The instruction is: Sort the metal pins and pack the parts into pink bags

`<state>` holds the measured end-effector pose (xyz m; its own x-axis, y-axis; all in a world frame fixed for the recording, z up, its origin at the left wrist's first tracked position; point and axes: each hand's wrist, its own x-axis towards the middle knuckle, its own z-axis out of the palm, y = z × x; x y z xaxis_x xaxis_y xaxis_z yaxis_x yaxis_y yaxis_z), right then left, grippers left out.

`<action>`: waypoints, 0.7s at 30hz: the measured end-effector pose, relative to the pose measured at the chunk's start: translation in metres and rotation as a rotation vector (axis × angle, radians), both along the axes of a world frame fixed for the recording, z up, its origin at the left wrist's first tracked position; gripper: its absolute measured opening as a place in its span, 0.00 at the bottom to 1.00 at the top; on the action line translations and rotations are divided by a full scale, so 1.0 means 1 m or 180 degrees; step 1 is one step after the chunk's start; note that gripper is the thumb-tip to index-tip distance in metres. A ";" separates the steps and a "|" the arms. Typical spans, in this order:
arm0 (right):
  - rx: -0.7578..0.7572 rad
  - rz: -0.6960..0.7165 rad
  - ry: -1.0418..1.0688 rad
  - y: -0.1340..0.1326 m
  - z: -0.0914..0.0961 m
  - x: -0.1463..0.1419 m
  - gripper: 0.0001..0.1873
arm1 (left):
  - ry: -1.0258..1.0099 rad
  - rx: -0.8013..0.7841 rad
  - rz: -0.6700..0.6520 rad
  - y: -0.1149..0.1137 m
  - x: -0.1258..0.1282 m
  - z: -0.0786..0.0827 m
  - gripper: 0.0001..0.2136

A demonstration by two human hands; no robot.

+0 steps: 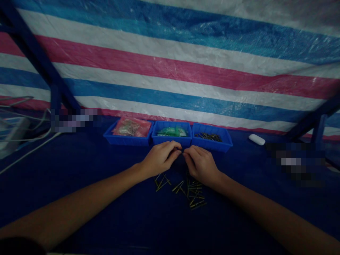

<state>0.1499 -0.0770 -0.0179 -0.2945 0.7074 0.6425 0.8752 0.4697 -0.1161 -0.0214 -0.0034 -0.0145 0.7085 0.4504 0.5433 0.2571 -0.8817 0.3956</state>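
My left hand [160, 158] and my right hand [202, 163] meet above the table in front of the bins, fingertips pinched and almost touching. A thin dark sliver shows between them, too small to name. Just below lie several thin metal pins with brass-coloured sleeves, a small group [161, 182] under my left hand and a larger scatter [196, 194] below my right. Behind my right hand, a blue bin [225, 144] holds more dark, thin metal pieces.
A middle blue bin [171, 142] carries green plastic packets [172, 131]. Pink plastic bags [132, 126] fill the left blue bin [129, 141]. On the right lies a white rounded case [256, 139]. White cables [29, 153] run along the left, and striped sheeting [170, 71] hangs behind.
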 end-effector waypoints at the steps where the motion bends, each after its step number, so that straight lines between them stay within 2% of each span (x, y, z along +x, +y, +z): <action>1: 0.0004 -0.0029 0.0045 0.001 0.000 0.001 0.12 | -0.0065 -0.0007 -0.0003 0.001 0.001 -0.001 0.08; 6: -0.0161 -0.0014 0.0192 0.008 0.001 0.005 0.11 | -0.0093 0.0386 -0.0006 0.007 0.005 -0.003 0.08; 9: -0.0293 -0.0046 0.0268 0.008 0.002 0.002 0.06 | 0.0026 0.0657 0.0074 0.012 0.009 -0.003 0.12; 13: -0.0200 -0.0191 0.0294 0.007 0.002 -0.001 0.06 | 0.0203 0.0835 0.0245 0.016 0.014 -0.004 0.12; 21: -0.0228 0.0087 0.0704 0.021 0.001 0.012 0.04 | 0.0260 0.0679 0.0286 0.022 0.015 -0.005 0.13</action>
